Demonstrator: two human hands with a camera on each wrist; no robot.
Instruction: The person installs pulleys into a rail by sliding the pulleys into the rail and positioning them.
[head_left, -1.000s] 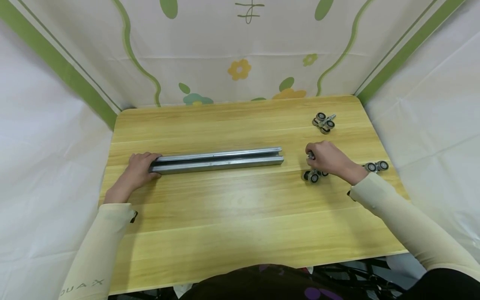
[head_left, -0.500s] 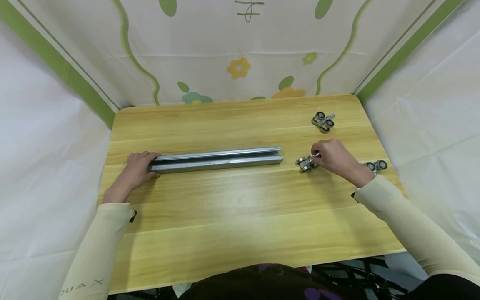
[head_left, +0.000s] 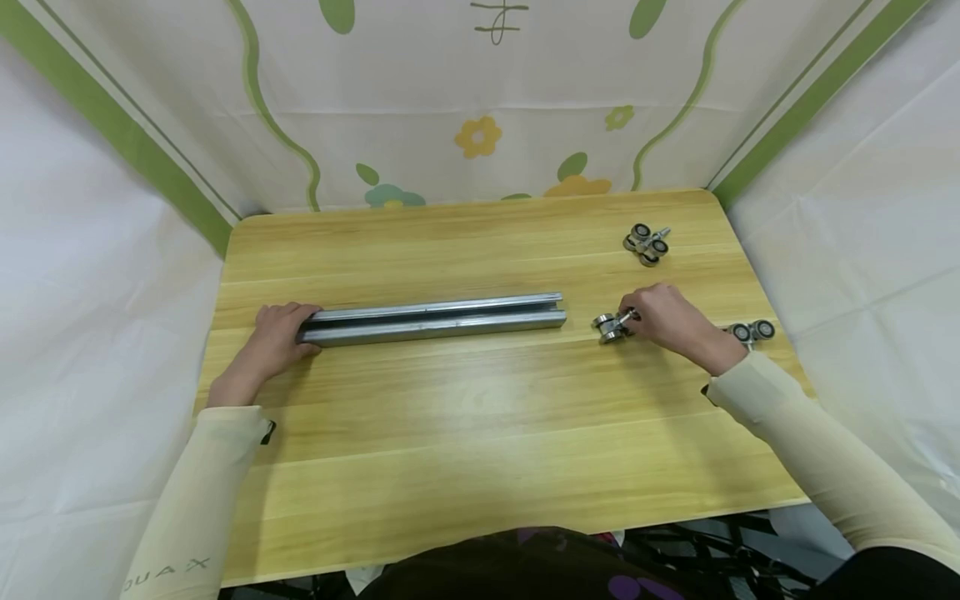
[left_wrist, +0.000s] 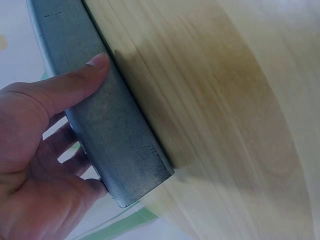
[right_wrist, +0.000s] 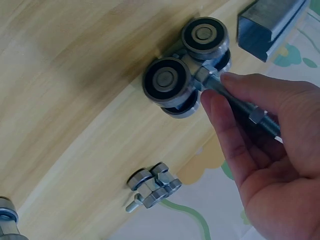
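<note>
A long steel channel rail with a slot along its top lies across the middle of the table. My left hand grips its left end; in the left wrist view the thumb lies over one side wall and the fingers go round behind. Off the rail's right end, my right hand pinches a roller trolley by its threaded bolt. This trolley has several black-centred metal wheels and a nut on the bolt. Its wheels point toward the rail's open end, with a gap between.
A second roller trolley lies at the back right of the wooden table. Another trolley is near the right edge, partly behind my right wrist. White fabric walls stand round the back and sides.
My right hand has turned the trolley and shifted it, so its wheels now face the rail's right end. The left hand and the rail stay put.
</note>
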